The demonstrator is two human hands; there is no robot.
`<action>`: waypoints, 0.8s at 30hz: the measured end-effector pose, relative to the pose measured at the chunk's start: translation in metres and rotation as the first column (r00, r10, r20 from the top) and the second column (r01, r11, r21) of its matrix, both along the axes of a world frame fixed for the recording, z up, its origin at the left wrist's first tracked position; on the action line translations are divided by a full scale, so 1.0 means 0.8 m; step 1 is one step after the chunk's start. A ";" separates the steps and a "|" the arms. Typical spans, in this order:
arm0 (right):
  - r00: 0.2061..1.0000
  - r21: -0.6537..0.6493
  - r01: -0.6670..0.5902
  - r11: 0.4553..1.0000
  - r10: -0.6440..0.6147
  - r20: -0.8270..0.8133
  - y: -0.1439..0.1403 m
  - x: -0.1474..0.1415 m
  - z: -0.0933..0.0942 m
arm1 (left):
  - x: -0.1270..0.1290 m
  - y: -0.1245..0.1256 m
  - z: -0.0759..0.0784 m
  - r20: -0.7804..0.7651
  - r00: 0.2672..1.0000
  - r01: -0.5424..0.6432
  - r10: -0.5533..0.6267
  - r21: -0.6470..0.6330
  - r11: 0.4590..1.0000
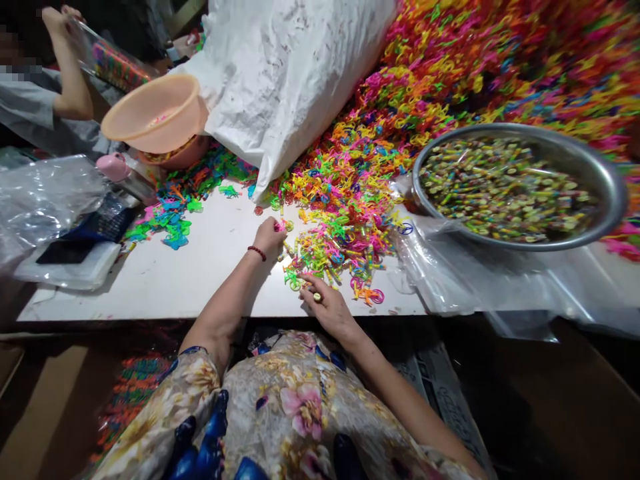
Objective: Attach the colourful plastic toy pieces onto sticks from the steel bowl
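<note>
My left hand (pixel 270 237), with a dark red bead bracelet (pixel 257 253) at the wrist, is closed in a pinch on a small pink plastic piece (pixel 279 227). It is at the left edge of a loose heap of colourful small plastic pieces (pixel 333 233). My right hand (pixel 330 312) is nearer the table's front edge, its fingers bent round a small stick with a pale round end (pixel 317 297). Green and yellow pieces (pixel 293 280) lie just beyond its fingertips. Several short striped sticks are mixed into the heap.
A metal basin (pixel 617 193) of short sticks stands at right on clear plastic sheets (pixel 450 280). A large white sack (pixel 290 80) and a huge colourful pile (pixel 475 60) are behind. At left are an orange bowl (pixel 150 110), plastic bags (pixel 45 200) and a co-worker's arm (pixel 73 87).
</note>
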State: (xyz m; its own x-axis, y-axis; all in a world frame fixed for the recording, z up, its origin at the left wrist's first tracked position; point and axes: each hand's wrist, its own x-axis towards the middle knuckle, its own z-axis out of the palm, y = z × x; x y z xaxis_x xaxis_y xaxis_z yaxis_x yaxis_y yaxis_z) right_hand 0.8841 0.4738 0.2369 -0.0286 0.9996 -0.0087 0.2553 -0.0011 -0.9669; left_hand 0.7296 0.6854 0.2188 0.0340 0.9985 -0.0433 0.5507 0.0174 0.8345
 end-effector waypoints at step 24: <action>0.949 0.022 0.205 0.979 -0.193 -0.249 0.019 0.007 0.045 | 0.039 -0.186 0.068 0.737 0.676 0.235 -0.007 -0.207 0.950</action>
State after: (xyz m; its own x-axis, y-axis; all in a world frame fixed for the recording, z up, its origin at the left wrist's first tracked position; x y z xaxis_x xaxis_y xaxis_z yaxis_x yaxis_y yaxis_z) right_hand 0.8893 0.4890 0.2733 0.1756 0.9842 0.0208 0.0101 0.0193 -0.9998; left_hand 0.7611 0.5364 0.2735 0.2876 0.9346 -0.2096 -0.2061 0.2741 0.9394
